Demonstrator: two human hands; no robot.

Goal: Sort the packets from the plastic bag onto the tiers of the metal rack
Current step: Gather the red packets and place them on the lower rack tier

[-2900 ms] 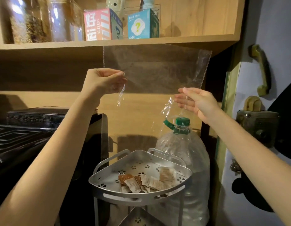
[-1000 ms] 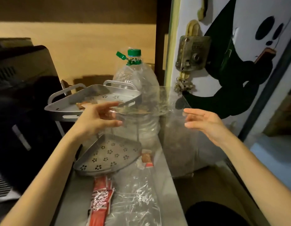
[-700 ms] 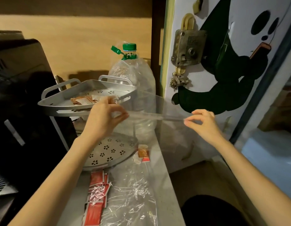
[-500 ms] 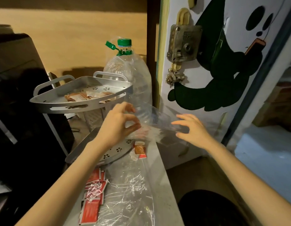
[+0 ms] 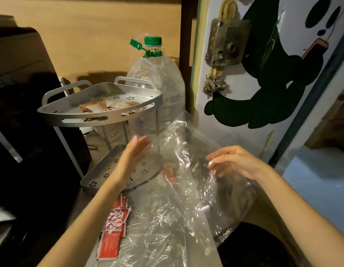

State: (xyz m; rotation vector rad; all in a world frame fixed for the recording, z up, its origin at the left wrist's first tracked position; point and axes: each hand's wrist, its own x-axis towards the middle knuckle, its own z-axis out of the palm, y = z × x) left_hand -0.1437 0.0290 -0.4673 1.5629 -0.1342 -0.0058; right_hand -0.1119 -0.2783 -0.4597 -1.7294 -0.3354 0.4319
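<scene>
The clear plastic bag [image 5: 188, 170] hangs crumpled in the air between my hands, over the grey counter. My left hand [image 5: 133, 154] is open and flat at the bag's left edge, above the metal rack's lower tier [image 5: 109, 171], which holds nothing. My right hand [image 5: 234, 162] lies on the film with its fingers loosely curled; a grip cannot be made out. Several brown and beige packets [image 5: 109, 106] lie on the rack's top tier [image 5: 86, 117]. Red packets [image 5: 111, 237] lie on the counter, and one small orange packet [image 5: 170, 173] shows through the bag.
A large clear water bottle [image 5: 161, 83] with a green cap stands right behind the rack. A black appliance [image 5: 32, 132] fills the left side. A door with a brass lock [image 5: 225, 41] and a painted figure stands at the right. Crinkled clear film [image 5: 157, 228] covers the near counter.
My view dropped from the wooden shelves to the counter as the bag came down. My left hand let go of the bag and opened; the bag has slumped toward my right hand.
</scene>
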